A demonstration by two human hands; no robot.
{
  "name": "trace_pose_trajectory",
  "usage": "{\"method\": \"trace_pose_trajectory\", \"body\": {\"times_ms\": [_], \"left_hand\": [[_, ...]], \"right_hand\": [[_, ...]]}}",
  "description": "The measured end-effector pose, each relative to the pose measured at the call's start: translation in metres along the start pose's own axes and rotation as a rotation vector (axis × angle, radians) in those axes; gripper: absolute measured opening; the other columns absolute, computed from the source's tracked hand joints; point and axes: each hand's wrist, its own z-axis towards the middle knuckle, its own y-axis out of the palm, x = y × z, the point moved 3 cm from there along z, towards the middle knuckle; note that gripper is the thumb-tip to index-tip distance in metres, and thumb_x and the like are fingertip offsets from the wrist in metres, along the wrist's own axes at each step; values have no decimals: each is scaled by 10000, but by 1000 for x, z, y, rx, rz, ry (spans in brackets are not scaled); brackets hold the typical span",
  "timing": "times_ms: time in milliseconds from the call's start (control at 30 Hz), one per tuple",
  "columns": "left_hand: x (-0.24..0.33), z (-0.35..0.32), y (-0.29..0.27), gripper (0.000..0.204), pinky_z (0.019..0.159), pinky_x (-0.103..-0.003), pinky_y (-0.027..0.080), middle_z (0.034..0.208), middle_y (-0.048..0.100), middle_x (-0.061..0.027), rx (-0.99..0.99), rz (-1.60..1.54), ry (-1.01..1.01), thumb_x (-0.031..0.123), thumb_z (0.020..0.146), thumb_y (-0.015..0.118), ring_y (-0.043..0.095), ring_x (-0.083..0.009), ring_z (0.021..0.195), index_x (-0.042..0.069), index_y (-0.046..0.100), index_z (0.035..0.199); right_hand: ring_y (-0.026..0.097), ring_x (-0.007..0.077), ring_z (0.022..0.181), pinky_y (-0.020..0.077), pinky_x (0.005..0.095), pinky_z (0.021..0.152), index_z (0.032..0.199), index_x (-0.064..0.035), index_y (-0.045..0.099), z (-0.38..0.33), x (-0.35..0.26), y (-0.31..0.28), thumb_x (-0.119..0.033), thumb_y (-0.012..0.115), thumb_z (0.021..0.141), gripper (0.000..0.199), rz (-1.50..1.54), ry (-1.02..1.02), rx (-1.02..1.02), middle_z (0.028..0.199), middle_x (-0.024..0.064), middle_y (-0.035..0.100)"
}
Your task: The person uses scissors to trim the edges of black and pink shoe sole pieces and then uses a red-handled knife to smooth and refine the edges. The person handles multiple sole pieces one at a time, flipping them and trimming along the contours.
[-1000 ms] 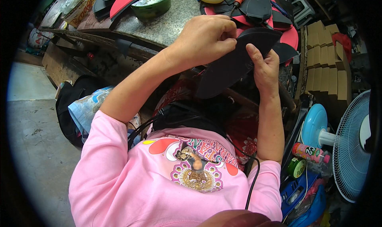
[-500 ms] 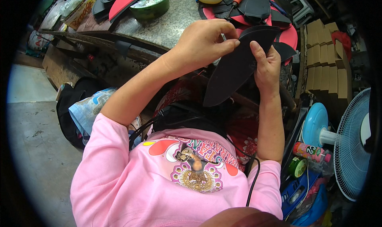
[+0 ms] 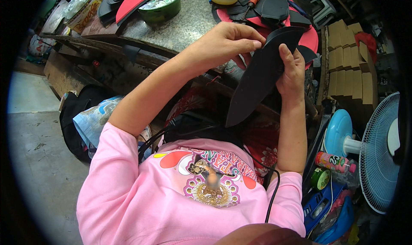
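A long black shoe insole (image 3: 257, 79) is held up at a slant over my lap, its pointed end down and its broad end up by the table edge. My right hand (image 3: 292, 71) grips it from the right, thumb flat on the near face and fingers behind. At its upper left edge, my left hand (image 3: 240, 42) pinches the rim between thumb and forefinger. The other left fingers are curled and partly hidden behind the insole.
On the stone-topped table (image 3: 189, 19) lie a green tub (image 3: 161, 11), a red-handled screwdriver (image 3: 254, 2) and red and black sole pieces (image 3: 310, 41). At right stand stacked cardboard boxes (image 3: 343, 69), a fan (image 3: 380, 152) and a bottle (image 3: 334, 162).
The insole has turned steeper, its lower tip shifting right and down. My left hand has slid slightly right along with it; both hands keep their hold.
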Motion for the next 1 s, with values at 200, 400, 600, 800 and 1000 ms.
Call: {"method": "trace_pose_trajectory", "body": {"times_ms": [200, 400, 600, 800, 1000], "left_hand": [[-3, 1, -1, 241, 699, -238, 541, 965, 668, -21, -38, -32, -43, 197, 968, 631, 645, -73, 805, 3, 662, 1109], [14, -5, 0, 357, 860, -342, 544, 1221, 633, -65, 245, 646, 596, 48, 826, 711, 631, -217, 1073, 130, 652, 1169], [34, -19, -12, 285, 1076, -439, 423, 1211, 660, -103, 127, 999, 915, 75, 717, 765, 590, -297, 1200, 91, 701, 994], [39, -38, -38, 252, 881, -342, 515, 917, 676, -90, 220, 757, 646, -19, 781, 754, 671, -271, 909, 5, 676, 1019], [42, -54, -43, 140, 576, -322, 507, 786, 616, -24, 489, 1168, 830, 112, 792, 741, 632, -218, 671, 95, 641, 888]], "right_hand": [[682, 105, 875, 561, 259, 785, 1111, -27, 668, 0, 1, 0, -178, 680, 954, 217, -2, -3, 6, 1006, 49, 720], [662, 81, 868, 548, 243, 773, 1124, -16, 660, -3, -3, 6, -177, 670, 962, 228, -106, 35, -26, 997, 27, 705], [566, 29, 814, 453, 194, 654, 1149, 4, 641, 7, -14, 23, -327, 548, 1033, 363, -439, -39, -117, 894, -24, 640], [612, 79, 722, 495, 221, 657, 1103, -43, 681, 95, -35, 18, -214, 560, 1016, 227, -978, -314, -68, 855, 22, 648], [689, 229, 793, 528, 337, 733, 1101, -44, 673, 171, 6, 9, -307, 620, 950, 307, -1868, -72, -246, 909, 140, 692]]}}
